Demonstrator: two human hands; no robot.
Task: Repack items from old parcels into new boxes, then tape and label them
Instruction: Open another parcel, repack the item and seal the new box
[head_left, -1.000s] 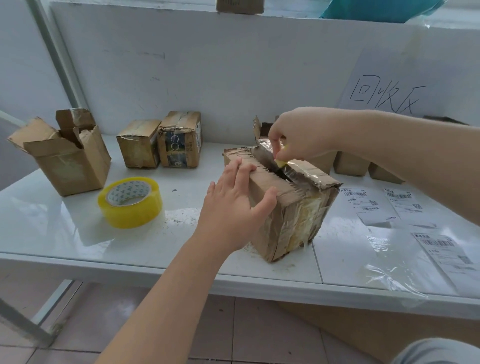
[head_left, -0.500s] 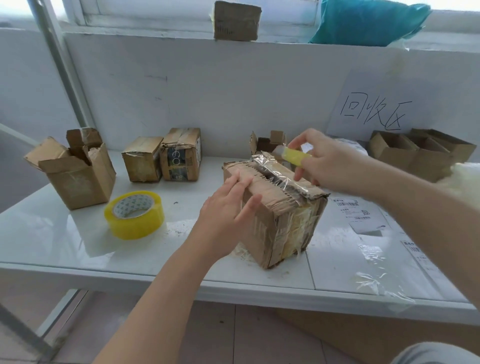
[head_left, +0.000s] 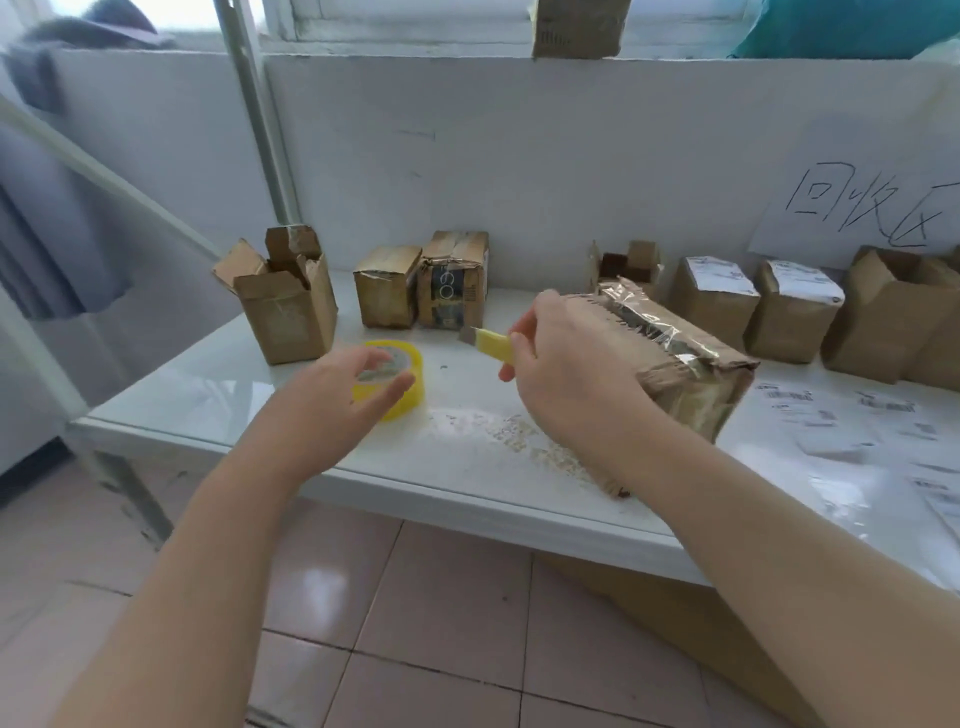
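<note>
A worn, taped cardboard parcel (head_left: 680, 364) lies on the white table (head_left: 218, 395), its top seam slit and clear tape curling up. My right hand (head_left: 566, 374) is in front of the parcel's left end and grips a yellow box cutter (head_left: 493, 345), blade pointing left. My left hand (head_left: 337, 400) hovers with spread fingers just in front of a yellow roll of tape (head_left: 402, 379), holding nothing. Whether it touches the roll is unclear.
An open empty box (head_left: 288, 312) stands at the left. Two sealed small parcels (head_left: 421, 283) sit by the wall. Further boxes, some labelled (head_left: 753, 306), line the back right. Shipping labels (head_left: 831, 421) lie at right. Cardboard crumbs (head_left: 498, 431) litter the table near its front edge.
My left hand has left the parcel's top and moved left to the tape roll. My right hand has pulled the cutter off the seam and swung it left of the parcel.
</note>
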